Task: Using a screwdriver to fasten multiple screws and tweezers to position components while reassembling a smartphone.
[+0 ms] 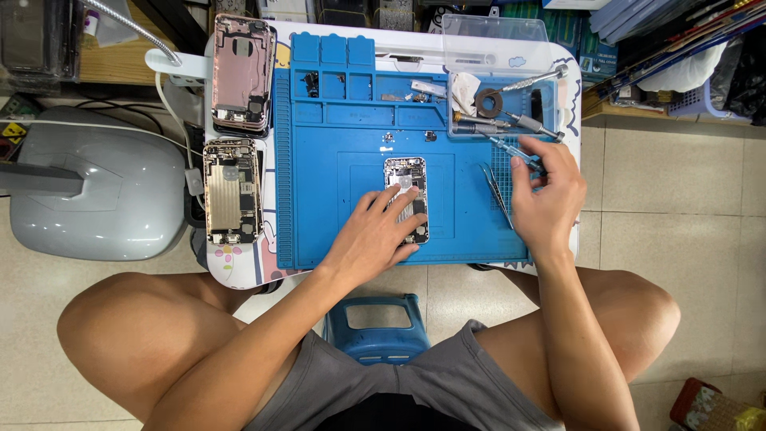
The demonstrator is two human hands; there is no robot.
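At the centre of the frame an opened phone (407, 198) lies on the blue mat (327, 231), its insides facing up. The left hand (375, 235) rests flat over the phone's lower half, fingers spread, pinning it down rather than gripping it. To the right of centre, the right hand (546, 195) is closed lightly around a thin screwdriver (523, 150); how firm the pinch is I cannot quite tell from here. Tweezers (496, 191) lie on the mat between the two hands. Two more opened phones (236, 136) sit at the left edge of the table.

This looks like the tool-fetching step. Next the tip must be brought across to a small screw, with the phone kept steady.
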